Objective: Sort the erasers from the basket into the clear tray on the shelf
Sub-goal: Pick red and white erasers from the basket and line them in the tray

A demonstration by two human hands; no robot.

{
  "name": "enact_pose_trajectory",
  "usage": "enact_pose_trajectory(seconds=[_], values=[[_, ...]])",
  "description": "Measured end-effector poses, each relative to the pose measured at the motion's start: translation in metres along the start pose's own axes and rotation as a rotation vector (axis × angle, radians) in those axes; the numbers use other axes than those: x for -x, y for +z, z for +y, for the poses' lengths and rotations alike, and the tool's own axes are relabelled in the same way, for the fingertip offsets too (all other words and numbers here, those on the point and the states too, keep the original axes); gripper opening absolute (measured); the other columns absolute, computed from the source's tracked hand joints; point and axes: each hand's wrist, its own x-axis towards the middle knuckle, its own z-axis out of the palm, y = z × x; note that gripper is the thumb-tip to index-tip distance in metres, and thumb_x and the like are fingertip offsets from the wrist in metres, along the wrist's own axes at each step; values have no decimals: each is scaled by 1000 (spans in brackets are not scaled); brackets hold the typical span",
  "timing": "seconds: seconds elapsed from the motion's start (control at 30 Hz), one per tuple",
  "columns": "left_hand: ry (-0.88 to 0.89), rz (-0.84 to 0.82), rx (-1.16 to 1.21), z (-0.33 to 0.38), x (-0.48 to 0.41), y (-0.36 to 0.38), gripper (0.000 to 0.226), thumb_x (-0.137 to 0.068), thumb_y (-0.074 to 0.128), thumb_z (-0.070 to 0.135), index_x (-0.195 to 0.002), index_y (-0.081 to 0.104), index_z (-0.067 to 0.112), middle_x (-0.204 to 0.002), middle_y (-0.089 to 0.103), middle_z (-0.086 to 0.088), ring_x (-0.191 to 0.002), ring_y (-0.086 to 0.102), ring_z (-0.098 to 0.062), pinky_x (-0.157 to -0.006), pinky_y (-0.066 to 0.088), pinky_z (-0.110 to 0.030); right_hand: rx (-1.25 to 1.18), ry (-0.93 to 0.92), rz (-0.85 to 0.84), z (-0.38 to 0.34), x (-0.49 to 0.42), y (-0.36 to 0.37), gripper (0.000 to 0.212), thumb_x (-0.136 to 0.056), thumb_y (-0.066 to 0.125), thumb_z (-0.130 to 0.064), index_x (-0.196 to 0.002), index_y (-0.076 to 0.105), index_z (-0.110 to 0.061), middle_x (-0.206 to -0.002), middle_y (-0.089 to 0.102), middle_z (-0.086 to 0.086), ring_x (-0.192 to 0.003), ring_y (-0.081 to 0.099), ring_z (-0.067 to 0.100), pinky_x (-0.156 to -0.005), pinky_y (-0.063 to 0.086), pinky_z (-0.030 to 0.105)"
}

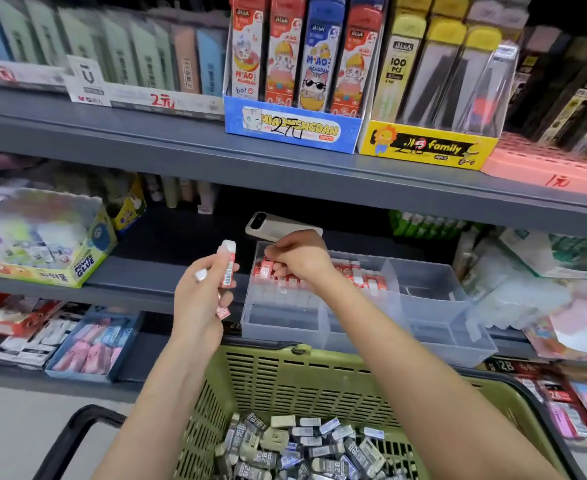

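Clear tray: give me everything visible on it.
The tray is translucent, frosted-looking plastic, split by dividers into several compartments. It sits flat at the front edge of the shelf, just above the basket. Red-and-white erasers stand in rows in its left rear compartments; the right ones look empty. The right hand reaches in, fingers curled on those erasers.

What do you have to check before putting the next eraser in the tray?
1. Left hand holds red erasers ready: ok.
2. Right hand free for the next one: cannot tell; its curled fingers are down at the tray's red row.
3. Room left in the clear tray: ok, front compartments look bare.
4. Held erasers match that row's colour: ok.
5. Basket close below, grey erasers left inside: ok.
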Motion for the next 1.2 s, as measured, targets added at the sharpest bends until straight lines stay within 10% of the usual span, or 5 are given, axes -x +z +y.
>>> enact_pose_trajectory(seconds=[0.23, 0.53, 0.83, 1.03, 1.2], values=[[-57, -57, 119, -2, -8, -7, 15, -81, 69, 30, -90, 71, 19, -68, 67, 6, -51, 48, -4, -41, 35, -15, 81, 18, -29, 2, 1, 6, 11, -81, 60, 9, -84, 67, 1, -85, 66, 25, -55, 62, 22, -81, 52, 52], [103, -195, -22, -3, 3, -3, 16, -75, 73, 23, -90, 75, 24, -71, 64, 3, -52, 46, -6, -47, 37, -16, -65, -278, -190, -17, 42, 7, 8, -88, 64, -14, -81, 66, -16, -62, 62, -3, -44, 54, 1, -42, 42, 12], [-77, -130, 241, 2, 4, -3, 23, -91, 51, 15, -108, 66, 11, -108, 67, -6, -99, 60, -14, -77, 45, -27, 62, -117, 15, -13, 14, -39, 19, -93, 56, -5, -103, 65, 7, -64, 58, 9, -41, 54, 4, -51, 50, 15], [-26, -87, 208, -1, -1, -5, 26, -97, 44, 4, -120, 56, 9, -88, 68, 0, -81, 64, -9, -74, 50, -22, 356, -28, -72, -8, 2, -19, 18, -95, 52, -9, -100, 65, 1, -70, 63, 9, -42, 58, 6, -56, 51, 18], [56, -114, 230, 0, 0, -7, 19, -96, 49, 6, -114, 54, 10, -109, 71, -5, -104, 67, -19, -85, 56, -28, 321, -71, 27, 3, 3, -4, 16, -85, 63, 2, -100, 63, 0, -85, 65, 11, -57, 62, 15, -72, 58, 40]])
